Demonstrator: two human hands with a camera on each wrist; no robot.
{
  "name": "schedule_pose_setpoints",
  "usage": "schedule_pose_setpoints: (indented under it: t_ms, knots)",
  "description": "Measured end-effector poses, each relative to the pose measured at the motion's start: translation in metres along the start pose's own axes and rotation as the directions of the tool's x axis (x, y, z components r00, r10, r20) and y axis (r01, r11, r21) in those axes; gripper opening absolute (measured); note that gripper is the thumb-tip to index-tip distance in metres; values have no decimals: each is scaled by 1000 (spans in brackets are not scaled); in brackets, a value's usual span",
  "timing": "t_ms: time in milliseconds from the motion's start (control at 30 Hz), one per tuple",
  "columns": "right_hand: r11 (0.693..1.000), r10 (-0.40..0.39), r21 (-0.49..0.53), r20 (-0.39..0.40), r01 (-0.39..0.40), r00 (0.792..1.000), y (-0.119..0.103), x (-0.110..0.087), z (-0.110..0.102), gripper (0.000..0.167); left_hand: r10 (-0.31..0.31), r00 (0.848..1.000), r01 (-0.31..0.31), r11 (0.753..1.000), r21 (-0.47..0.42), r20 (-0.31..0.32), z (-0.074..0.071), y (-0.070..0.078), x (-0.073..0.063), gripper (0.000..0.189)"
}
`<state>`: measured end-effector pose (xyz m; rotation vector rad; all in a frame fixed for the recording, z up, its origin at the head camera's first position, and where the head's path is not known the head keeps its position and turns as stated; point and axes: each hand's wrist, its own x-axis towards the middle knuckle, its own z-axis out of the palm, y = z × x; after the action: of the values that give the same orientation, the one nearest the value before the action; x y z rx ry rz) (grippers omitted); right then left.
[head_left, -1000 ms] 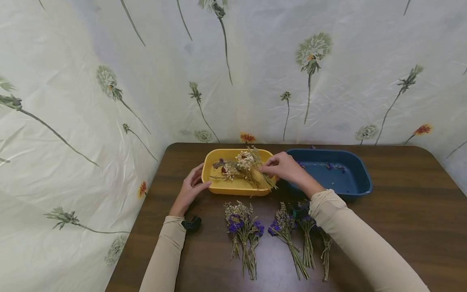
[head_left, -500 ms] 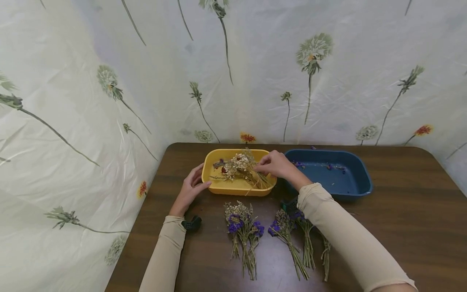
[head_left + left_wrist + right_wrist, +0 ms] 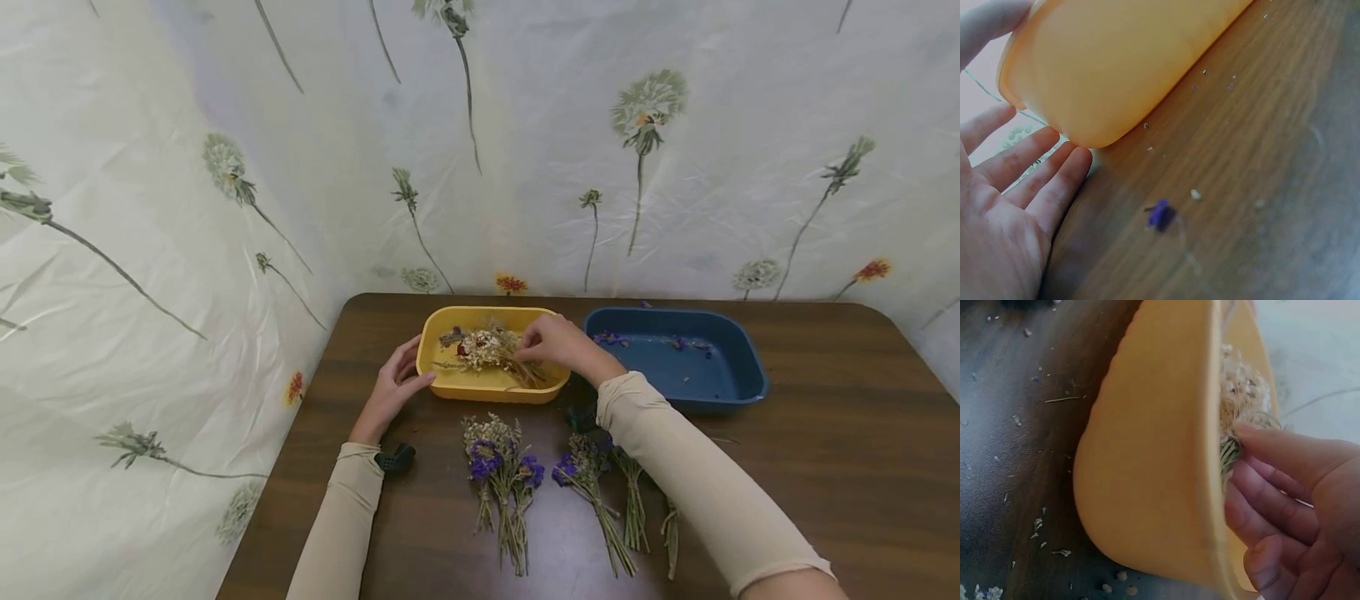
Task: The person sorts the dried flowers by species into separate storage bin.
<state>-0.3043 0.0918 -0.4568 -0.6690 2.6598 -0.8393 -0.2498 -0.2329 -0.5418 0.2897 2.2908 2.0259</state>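
Observation:
My right hand [image 3: 561, 343] reaches over the right end of a yellow tray [image 3: 487, 395]. Its thumb and fingers pinch the stems of a small bunch of dried flowers [image 3: 491, 347] inside. In the right wrist view, the pale blossoms [image 3: 1241, 390] of that bunch show past the tray rim. Other dried flowers lie beneath and beside it, partly hidden. My left hand [image 3: 392, 387] rests at the tray's left end, its thumb at the front rim. The left wrist view shows fairly straight fingers [image 3: 1060, 181] touching or close to the outer wall.
A blue tray [image 3: 738, 396] with purple flower bits stands to the right. Tied dried bunches with purple blossoms lie in front, one group left [image 3: 498, 475] and one right [image 3: 600, 500], partly under my right forearm. Crumbs dot the brown table [image 3: 840, 450]. A flowered curtain hangs behind.
My right hand has moved left and lowered the bunch of dried flowers from above the yellow tray's right rim down into the tray. My left hand has stayed in place.

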Motion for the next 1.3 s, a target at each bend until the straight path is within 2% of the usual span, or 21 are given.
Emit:
schedule_pose_setpoints:
  t_ms: [300,433,600,833,1033,1300]
  knots:
    - [997,12,-73,-2,-12,1000,-4,-4,5,11,4,1000,-4,1000,14,1,0,-1,1,71]
    - [995,27,-93,-39,-30,999,-11,-11,6,14,-1,1000,1,1000,14,-2,0,-1,1,71]
    - [999,22,-36,-121,-27,992,-21,-25,7,20,6,1000,-6,1000,12,-5,-1,-2,1,71]
    - [999,-12,33,-219,19,976,-29,-46,13,17,14,1000,-14,1000,4,-3,-1,-3,2,70]
    - [995,-10,91,-240,33,971,-35,-66,19,15,9,1000,-9,1000,15,-2,1,-2,2,68]
    - [991,-39,112,-234,66,972,-42,-89,25,11,8,1000,-8,1000,14,-1,1,-2,3,69]
